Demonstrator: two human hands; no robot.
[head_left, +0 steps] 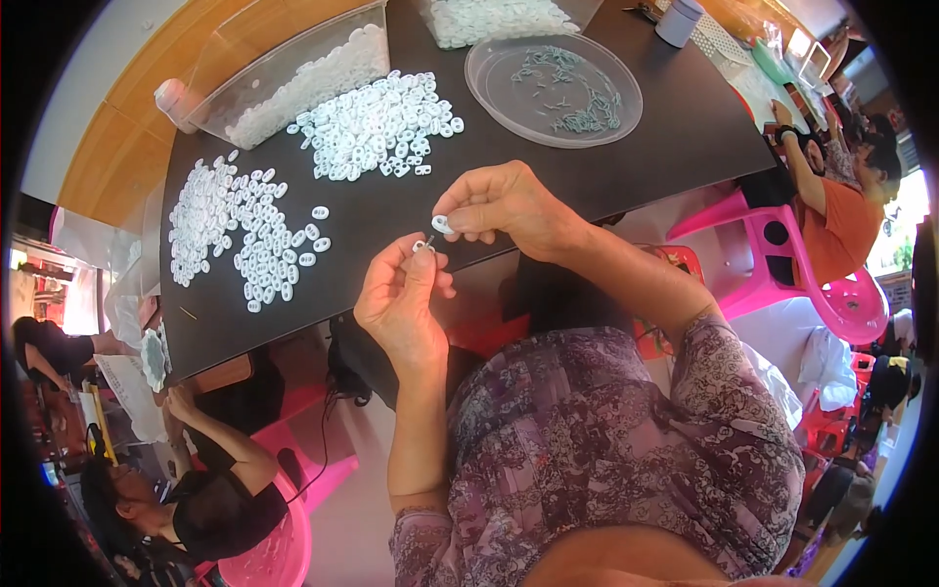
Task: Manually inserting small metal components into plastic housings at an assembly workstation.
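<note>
Just past the near edge of the dark table, my two hands almost meet. My left hand (403, 308) pinches a small white plastic piece (422, 247) between thumb and fingers, with a thin grey pin (430, 239) standing up from it. A white oval plastic piece (442, 225) is between the thumb and fingertips of my right hand (523, 210), very close to the pin; whether they touch I cannot tell. Nearest my hands lie a heap of squarish and oval white pieces (377, 127) and, further left, a spread of white oval pieces (266, 240).
On the dark table (333, 220) are a clear bin (210, 115) of white pieces, another clear container (509, 22), a round clear tray (479, 103) with grey-green pins (592, 112), and a lidded white bottle (678, 24). A co-worker (210, 499) sits at left, others at right near pink chairs (743, 230).
</note>
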